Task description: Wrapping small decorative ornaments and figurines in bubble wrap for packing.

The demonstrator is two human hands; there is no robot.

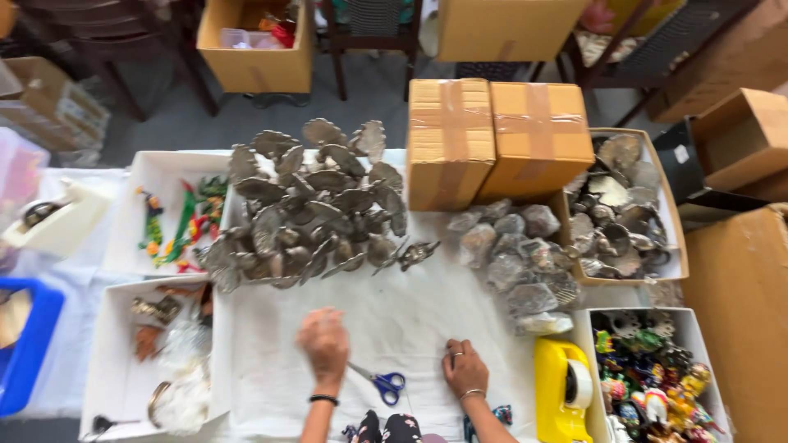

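Observation:
My left hand [324,343] hovers palm down over the white cloth [410,316], blurred, with nothing visibly held. Blue-handled scissors [382,382] lie just right of its wrist. My right hand [465,370] rests on the cloth with fingers curled in, wearing a ring and a bracelet, and holds nothing I can see. A big heap of grey metal leaf-shaped pieces [308,209] lies beyond my left hand. A smaller pile of the same pieces wrapped in clear plastic [517,254] sits beyond my right hand.
Two taped cardboard boxes [497,139] stand at the back. A box of unwrapped metal pieces [624,205] is at right, a yellow tape dispenser [562,390] and a tray of colourful figurines [657,377] at near right. White trays [139,328] with trinkets lie left.

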